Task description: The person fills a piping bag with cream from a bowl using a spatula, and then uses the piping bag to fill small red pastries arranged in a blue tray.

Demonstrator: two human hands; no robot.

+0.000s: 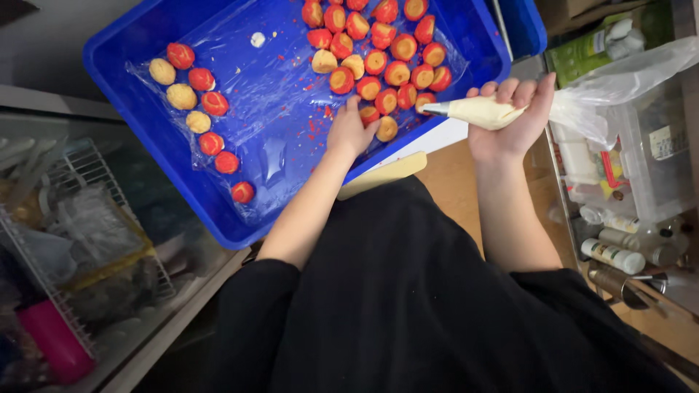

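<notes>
A blue plastic tray [167, 156] lined with clear film holds several small round pastries with red crusts [386, 69] and pale ones. My left hand [349, 131] reaches into the tray and pinches one red puff [369, 114] near the front edge. My right hand [510, 116] grips a clear piping bag [480, 111] filled with cream-coloured filling, its metal tip [431, 108] pointing left at the pastries, just right of the left hand. A separate row of puffs [200, 102] lies at the tray's left side.
A wire rack with plastic bags [80, 225] sits lower left under glass. On the right stand clear plastic bins [641, 160], bottles [615, 255] and a metal cup [615, 282]. A second blue tray [524, 25] edges in at top right. My black clothing fills the bottom.
</notes>
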